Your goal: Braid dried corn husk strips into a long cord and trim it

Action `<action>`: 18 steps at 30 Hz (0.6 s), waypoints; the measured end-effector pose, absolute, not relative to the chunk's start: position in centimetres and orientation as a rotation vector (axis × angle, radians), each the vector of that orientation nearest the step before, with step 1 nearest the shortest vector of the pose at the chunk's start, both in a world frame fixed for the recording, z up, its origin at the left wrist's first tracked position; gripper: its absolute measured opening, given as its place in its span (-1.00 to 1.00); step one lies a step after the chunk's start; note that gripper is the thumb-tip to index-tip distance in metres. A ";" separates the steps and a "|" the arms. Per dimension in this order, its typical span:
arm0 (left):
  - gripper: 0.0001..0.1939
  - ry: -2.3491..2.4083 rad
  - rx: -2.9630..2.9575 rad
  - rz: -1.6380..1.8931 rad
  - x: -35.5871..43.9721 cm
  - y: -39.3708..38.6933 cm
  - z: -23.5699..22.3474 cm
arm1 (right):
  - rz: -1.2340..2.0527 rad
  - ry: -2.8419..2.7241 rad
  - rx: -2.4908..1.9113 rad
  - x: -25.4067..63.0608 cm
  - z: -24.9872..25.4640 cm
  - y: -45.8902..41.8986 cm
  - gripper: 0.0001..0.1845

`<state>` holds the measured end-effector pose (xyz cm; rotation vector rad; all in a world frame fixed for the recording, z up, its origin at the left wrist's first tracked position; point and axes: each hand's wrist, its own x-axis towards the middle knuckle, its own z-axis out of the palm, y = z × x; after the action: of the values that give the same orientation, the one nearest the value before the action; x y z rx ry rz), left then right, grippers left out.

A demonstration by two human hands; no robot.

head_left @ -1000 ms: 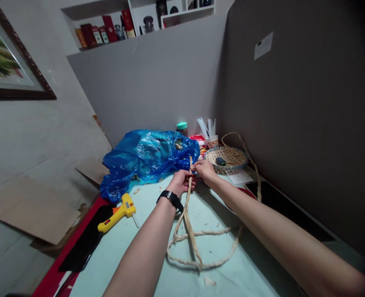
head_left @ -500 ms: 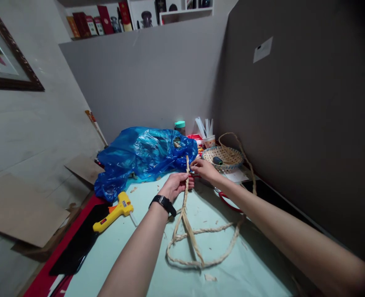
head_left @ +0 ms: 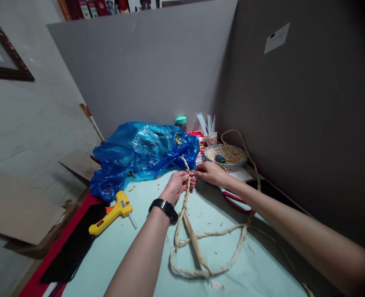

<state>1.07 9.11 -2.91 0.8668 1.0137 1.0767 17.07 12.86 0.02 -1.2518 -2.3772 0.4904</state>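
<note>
My left hand (head_left: 177, 185), with a black watch at the wrist, grips a braided straw rope (head_left: 185, 202) near its upper end. The fingers of my right hand (head_left: 210, 172) are pinched together just right of the rope, at a short straw strand that sticks out sideways. A small red bit shows between the hands; I cannot tell what it is. Below, the rope spreads into a large loop on the pale green sheet (head_left: 151, 270), with a flat loose straw strip (head_left: 196, 245) lying across it. Red-handled scissors (head_left: 236, 202) lie partly under my right forearm.
A blue plastic bag (head_left: 145, 150) sits behind my hands. To the left are a yellow glue gun (head_left: 114, 212) and a black flat panel (head_left: 74, 243). At the back right stand a woven basket (head_left: 241, 154), a cup of white sticks (head_left: 211, 139) and a green-lidded jar (head_left: 181, 122).
My right hand has let the rope's top go, moved off right, then come back to a side strand. The rope's upper end now leans left. The view has tilted downward.
</note>
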 end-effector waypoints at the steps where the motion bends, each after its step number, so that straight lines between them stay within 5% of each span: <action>1: -0.86 1.014 0.874 1.083 1.1 9.1 -2.9 | 0.508 -2.387 -1.247 17.2 -0.1 13.0 -0.80; 8: -0.88 1.015 0.973 1.073 1.3 8.8 -3.2 | 0.623 -2.340 -1.215 17.8 -0.4 15.1 -0.87; 18: -0.88 1.088 1.111 1.053 1.7 8.7 -3.2 | 1.124 -2.222 -1.003 17.0 0.7 18.1 -0.66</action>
<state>1.74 8.72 -3.22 1.1114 1.0877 1.0529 16.99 18.11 0.71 -1.0029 -2.2222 1.1235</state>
